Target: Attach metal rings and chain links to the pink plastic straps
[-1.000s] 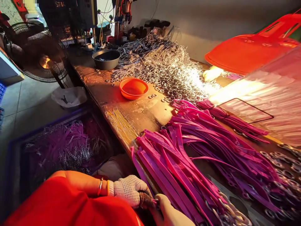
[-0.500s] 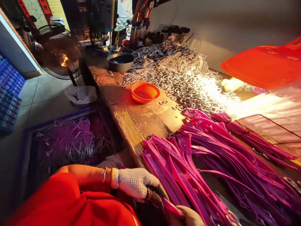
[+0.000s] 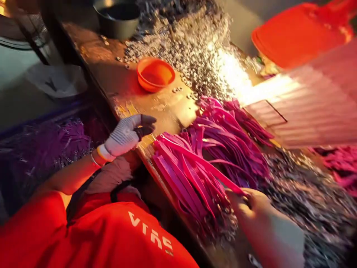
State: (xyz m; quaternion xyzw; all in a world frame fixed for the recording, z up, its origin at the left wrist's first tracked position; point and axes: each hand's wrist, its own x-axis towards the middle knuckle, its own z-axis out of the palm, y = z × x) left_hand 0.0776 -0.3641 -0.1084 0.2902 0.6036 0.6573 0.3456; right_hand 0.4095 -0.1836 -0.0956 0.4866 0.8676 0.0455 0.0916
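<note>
My left hand (image 3: 131, 132), in a white dotted glove with dark fingertips, hovers by the table's front edge. Its thumb and fingers are apart, with nothing visible between them. To its right lies a thick bundle of pink straps (image 3: 184, 178), with metal fittings massed at the lower end. My right hand (image 3: 251, 206), blurred, is closed at that lower end on one pink strap (image 3: 206, 162), which stretches over the bundle towards the upper left. A second heap of pink straps (image 3: 231, 149) lies just behind.
An orange bowl (image 3: 154, 76) and a dark pan (image 3: 118, 22) stand on the table before a large pile of metal rings (image 3: 192, 48). An orange lamp shade (image 3: 298, 35) hangs at the upper right. More metal pieces (image 3: 312, 197) lie on the right. A crate with purple straps (image 3: 58, 145) is below left.
My hands have separated: the left moved up and left, its fingers now apart, while the right moved right and up with a strap. The view has shifted down and right.
</note>
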